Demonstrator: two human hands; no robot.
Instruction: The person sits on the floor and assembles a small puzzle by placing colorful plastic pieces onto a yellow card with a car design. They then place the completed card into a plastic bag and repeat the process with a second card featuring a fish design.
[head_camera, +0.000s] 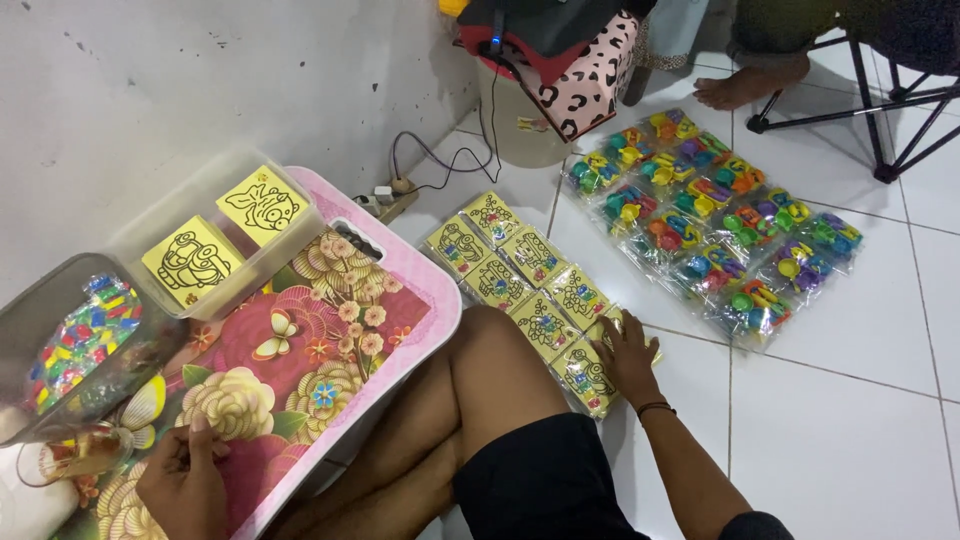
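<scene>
Here the right hand (628, 352) lies flat and open, palm down, on the near end of a row of yellow picture cards (530, 290) laid out on the white tiled floor (850, 420); its fingers spread over the card nearest the knee, pressing rather than gripping. The left hand (185, 478) rests on the flowered pink lap tray (330, 350), fingers curled loosely with the tips drawn together; whether they pinch anything is too small to tell.

A clear plastic tub (225, 235) at the tray's far edge holds two more yellow cards, one beside the other. A second clear container (75, 340), just left of it, holds small bright multicoloured pieces. A drinking glass (70, 455) stands at the tray's near left corner, close to the left hand.

Beyond the card row, well apart from the right hand, clear packets of colourful plastic toys (715, 225) lie in overlapping rows. Bare tile opens to the right of that hand and in front of the packets. The wall (200, 80) closes the left side.
</scene>
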